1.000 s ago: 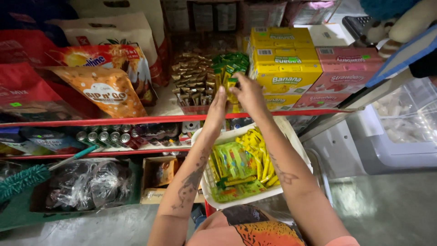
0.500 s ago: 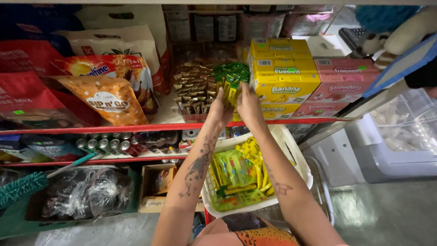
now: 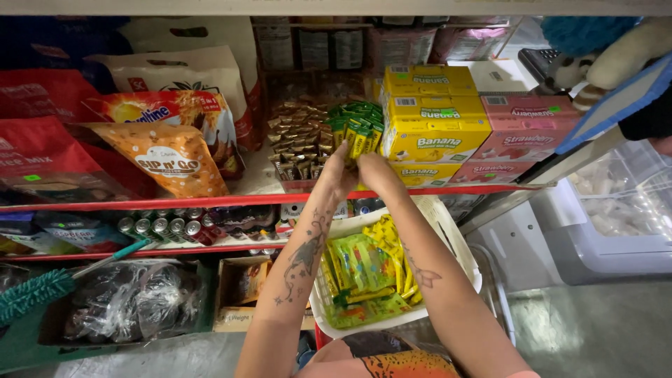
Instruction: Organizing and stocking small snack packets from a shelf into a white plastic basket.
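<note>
We have both hands up at the front edge of the upper shelf (image 3: 210, 201), pressed close together on a small bunch of green-and-yellow sachets (image 3: 358, 142). Our left hand (image 3: 338, 173) and right hand (image 3: 372, 169) almost touch, fingers closed around the lower ends of the sachets, whose tops reach into the row of green sachets (image 3: 358, 115) standing in the tray there.

Half a second ago our hands sat higher, with the bunch lifted against that row; now they have dropped toward the red shelf edge and the sachets stand lower and more upright among the others. We judge that the bunch is being seated into the row, though our grip has not let go.

Just left of the row stands a block of brown-and-gold sachets (image 3: 297, 136); just right, stacked yellow cartons (image 3: 434, 112) and pink cartons (image 3: 528, 126). At the left end of the shelf lean an orange pouch (image 3: 168, 157) and red bags (image 3: 42, 154). Below our forearms a white basket (image 3: 458, 241) holds more loose green and yellow packets (image 3: 364, 269).

Our fingertips are hidden behind the sachets, so we cannot tell how many we hold. The tray's front wall is covered by our hands, and the shelf's back is dark and unreadable.
</note>
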